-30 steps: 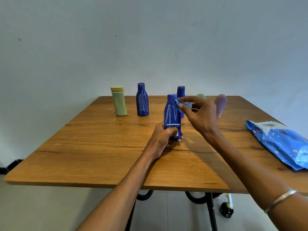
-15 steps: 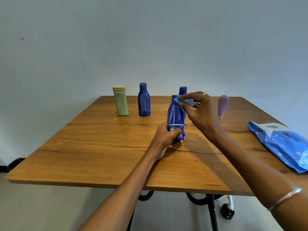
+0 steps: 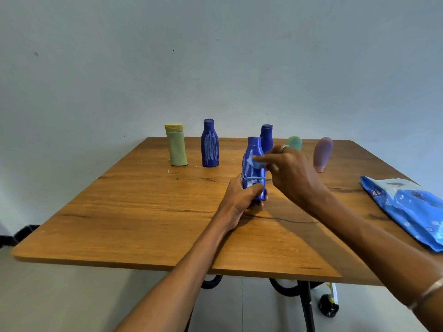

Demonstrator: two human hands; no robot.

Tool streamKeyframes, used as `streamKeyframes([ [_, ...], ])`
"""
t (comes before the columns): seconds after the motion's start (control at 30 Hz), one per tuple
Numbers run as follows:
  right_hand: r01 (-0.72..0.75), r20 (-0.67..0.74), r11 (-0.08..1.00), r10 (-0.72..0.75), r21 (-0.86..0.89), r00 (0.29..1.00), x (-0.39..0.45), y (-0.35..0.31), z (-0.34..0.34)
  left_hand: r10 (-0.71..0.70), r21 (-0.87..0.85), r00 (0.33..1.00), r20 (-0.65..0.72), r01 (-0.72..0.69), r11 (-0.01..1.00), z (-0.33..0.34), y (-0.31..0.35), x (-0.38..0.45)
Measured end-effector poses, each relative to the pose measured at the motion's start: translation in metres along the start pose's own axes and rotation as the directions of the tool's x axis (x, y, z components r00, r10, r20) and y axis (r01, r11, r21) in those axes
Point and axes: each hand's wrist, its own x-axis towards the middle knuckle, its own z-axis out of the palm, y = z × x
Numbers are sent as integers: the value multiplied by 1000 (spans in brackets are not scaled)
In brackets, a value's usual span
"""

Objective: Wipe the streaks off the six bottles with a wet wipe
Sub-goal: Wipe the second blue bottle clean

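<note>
Wiping mid-table bottle (image 3: 253,164), hands (image 3: 242,200) clear of edges

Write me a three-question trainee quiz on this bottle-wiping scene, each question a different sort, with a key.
1. True or false: the left hand grips the base of the blue bottle being wiped.
2. What does the right hand pinch against that bottle? A) wet wipe B) sponge C) brush
3. Fill in: the wipes packet lies on the table's ___ side.

Key:
1. True
2. A, the wet wipe
3. Right
</note>
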Motion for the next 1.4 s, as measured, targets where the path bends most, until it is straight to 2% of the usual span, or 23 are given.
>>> streamKeyframes([
  [0.1, -35, -84, 999, 37, 34, 996, 24, 4, -6, -8, 35, 999, 31, 7, 999, 1, 1, -1],
  [0.17, -67, -89, 996, 72, 53, 993, 30, 6, -4, -12, 35, 999, 34, 10, 999, 1, 1, -2],
  [0.23, -49, -56, 998, 51, 51, 997, 28, 2, -1, -7, 28, 1000, 27, 7, 1000, 0, 1, -1],
  [0.4, 113, 74, 993, -115, 24, 991, -5, -12, 5, 21, 14, 1000, 10, -21, 1000, -1, -1, 1],
  [0.5, 136, 114, 991, -136, 14, 984, -10, -10, 5, 36, 20, 999, 5, -36, 999, -1, -1, 1],
  [0.57, 127, 89, 992, -127, 13, 988, -1, -8, 2, 31, 18, 1000, 2, -31, 999, 0, 1, 0],
  [0.63, 102, 5, 995, -102, 6, 995, 14, -7, -1, 12, 12, 1000, -4, -12, 1000, 0, 1, 0],
  [0.77, -30, -164, 999, 34, 28, 986, 37, -6, -3, -13, 8, 1000, -7, 13, 1000, 0, 3, -2],
  [0.87, 12, -117, 1000, -12, -7, 993, 32, -15, 4, -9, -31, 1000, -16, 9, 999, -2, 3, -1],
  [1.03, 114, 62, 993, -116, 28, 991, 4, -26, 12, 24, -70, 999, -42, -27, 997, -3, 2, 0],
  [1.13, 154, 95, 988, -152, -13, 984, 0, -24, 9, 17, -85, 999, -49, -21, 996, -2, 3, 0],
  [1.2, 138, 41, 990, -138, -1, 990, 8, -22, 3, 5, -85, 999, -45, -9, 996, -3, 3, -1],
  [1.33, 35, -155, 999, -31, 21, 987, 36, -18, -8, -8, -71, 1000, -23, 7, 997, -1, 5, -3],
  [1.4, -1, -151, 1000, 5, 25, 989, 44, -17, -6, -12, -68, 999, -30, 10, 998, 0, 6, -4],
])
